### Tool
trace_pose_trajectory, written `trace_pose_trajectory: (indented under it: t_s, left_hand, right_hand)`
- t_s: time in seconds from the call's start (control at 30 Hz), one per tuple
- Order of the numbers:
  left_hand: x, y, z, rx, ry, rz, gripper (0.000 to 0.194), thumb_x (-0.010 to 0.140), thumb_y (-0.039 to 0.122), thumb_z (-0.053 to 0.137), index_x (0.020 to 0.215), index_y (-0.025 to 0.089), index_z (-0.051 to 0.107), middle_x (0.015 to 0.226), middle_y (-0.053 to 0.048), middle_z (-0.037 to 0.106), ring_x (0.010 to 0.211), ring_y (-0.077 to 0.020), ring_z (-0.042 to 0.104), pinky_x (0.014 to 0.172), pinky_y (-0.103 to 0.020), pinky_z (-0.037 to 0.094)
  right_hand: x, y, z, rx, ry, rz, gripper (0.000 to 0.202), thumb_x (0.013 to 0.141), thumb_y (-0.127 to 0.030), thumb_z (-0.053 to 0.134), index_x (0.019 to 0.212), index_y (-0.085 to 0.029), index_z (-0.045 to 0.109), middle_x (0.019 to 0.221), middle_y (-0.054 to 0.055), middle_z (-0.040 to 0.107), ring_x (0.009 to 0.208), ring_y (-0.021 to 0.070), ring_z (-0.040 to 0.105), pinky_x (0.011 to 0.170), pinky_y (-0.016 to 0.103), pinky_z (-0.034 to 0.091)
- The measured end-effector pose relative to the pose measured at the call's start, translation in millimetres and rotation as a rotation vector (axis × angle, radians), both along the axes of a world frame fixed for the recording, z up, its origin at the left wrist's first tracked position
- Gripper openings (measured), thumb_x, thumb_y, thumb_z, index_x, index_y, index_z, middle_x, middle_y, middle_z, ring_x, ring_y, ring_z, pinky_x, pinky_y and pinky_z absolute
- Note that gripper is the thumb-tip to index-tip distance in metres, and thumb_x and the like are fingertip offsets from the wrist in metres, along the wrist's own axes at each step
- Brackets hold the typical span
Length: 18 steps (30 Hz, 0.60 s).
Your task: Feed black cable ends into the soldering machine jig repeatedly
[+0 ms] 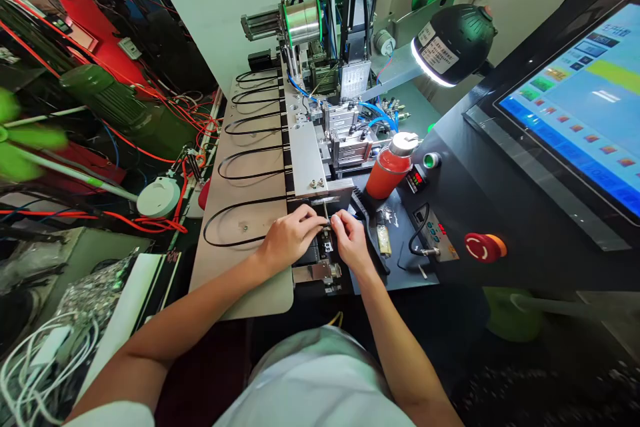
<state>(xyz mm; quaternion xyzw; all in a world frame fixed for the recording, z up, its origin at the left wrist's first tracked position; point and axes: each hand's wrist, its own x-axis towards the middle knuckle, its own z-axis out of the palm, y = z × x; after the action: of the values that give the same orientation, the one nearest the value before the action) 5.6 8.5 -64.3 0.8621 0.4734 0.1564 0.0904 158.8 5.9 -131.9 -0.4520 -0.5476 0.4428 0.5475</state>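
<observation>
My left hand (290, 238) is closed, thumb and fingers pinched on the end of a black cable (223, 241) that loops over the beige plate (240, 293). Close beside it, my right hand (351, 240) is also closed in a pinch, and what its fingertips hold is too small to make out. Both sets of fingertips nearly meet over the metal fixture (327, 270) at the front of the machine (307, 153). Several more black cable loops (250, 161) lie in a row up the plate, their ends at the machine's edge.
An orange bottle (385, 175) stands right of the hands, near a hex key and a small yellowish tube (383, 240). Farther right are a red emergency button (484, 248) and a touchscreen (590, 100). A lit lamp (450, 47) overhangs the machine. A green fan (25, 137) is at far left.
</observation>
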Motion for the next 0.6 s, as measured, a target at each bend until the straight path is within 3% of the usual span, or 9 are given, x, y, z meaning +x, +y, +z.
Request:
trace_pose_trajectory:
  t_s: [0.13, 0.27, 0.33, 0.43, 0.53, 0.6]
  left_hand:
    - [-3.8, -1.3, 2.4, 0.152, 0.201, -0.185, 0.03, 0.097, 0.014, 0.04, 0.113, 0.021, 0.064, 0.097, -0.005, 0.065, 0.081, -0.0142, 0.059, 0.064, -0.023, 0.045]
    - [-0.1, -1.3, 8.2, 0.176, 0.367, -0.276, 0.03, 0.096, 0.012, 0.039, 0.115, 0.014, 0.062, 0.096, -0.009, 0.065, 0.081, -0.0162, 0.058, 0.063, -0.025, 0.046]
    - [-0.9, -2.3, 9.1, 0.168, 0.363, -0.23, 0.029, 0.097, 0.012, 0.038, 0.112, 0.016, 0.062, 0.097, -0.007, 0.065, 0.081, -0.0153, 0.059, 0.064, -0.024, 0.046]
    - [-6.5, -3.5, 8.2, 0.112, 0.256, -0.103, 0.023, 0.098, 0.019, 0.042, 0.106, 0.019, 0.064, 0.098, -0.004, 0.065, 0.085, -0.0145, 0.06, 0.07, -0.024, 0.046]
    - [-12.1, -2.8, 7.8, 0.041, 0.197, -0.023, 0.017, 0.096, 0.024, 0.049, 0.098, 0.019, 0.065, 0.095, -0.003, 0.065, 0.087, -0.0158, 0.061, 0.072, -0.026, 0.046]
    - [-13.7, -1.4, 8.3, 0.02, 0.208, -0.011, 0.016, 0.096, 0.025, 0.05, 0.094, 0.019, 0.065, 0.092, -0.003, 0.064, 0.086, -0.0164, 0.06, 0.069, -0.026, 0.045]
  right_hand:
    - [-2.6, 0.7, -4.4, -0.019, 0.03, -0.007, 0.035, 0.093, -0.045, 0.044, 0.067, -0.021, 0.04, 0.062, -0.005, 0.034, 0.056, 0.0111, 0.032, 0.052, 0.026, 0.027]
    - [-1.4, -2.4, -6.6, -0.034, 0.028, -0.041, 0.037, 0.093, -0.045, 0.044, 0.066, -0.022, 0.038, 0.06, -0.005, 0.035, 0.055, 0.0108, 0.033, 0.051, 0.025, 0.028]
    - [1.9, -6.6, -4.6, -0.028, -0.065, -0.109, 0.035, 0.095, -0.042, 0.042, 0.066, -0.021, 0.04, 0.06, -0.004, 0.038, 0.056, 0.0112, 0.036, 0.053, 0.026, 0.031]
    - [7.3, -14.4, 1.9, 0.065, -0.243, -0.208, 0.028, 0.097, -0.032, 0.038, 0.078, -0.02, 0.054, 0.071, 0.001, 0.055, 0.067, 0.0151, 0.051, 0.066, 0.028, 0.04]
    - [9.8, -19.9, 7.4, 0.23, -0.341, -0.182, 0.026, 0.095, -0.023, 0.039, 0.1, -0.019, 0.064, 0.095, 0.009, 0.065, 0.09, 0.0205, 0.058, 0.081, 0.034, 0.045]
    - [11.7, -21.5, 8.2, 0.294, -0.388, -0.166, 0.028, 0.094, -0.02, 0.04, 0.101, -0.02, 0.066, 0.097, 0.009, 0.066, 0.092, 0.0218, 0.059, 0.082, 0.036, 0.047]
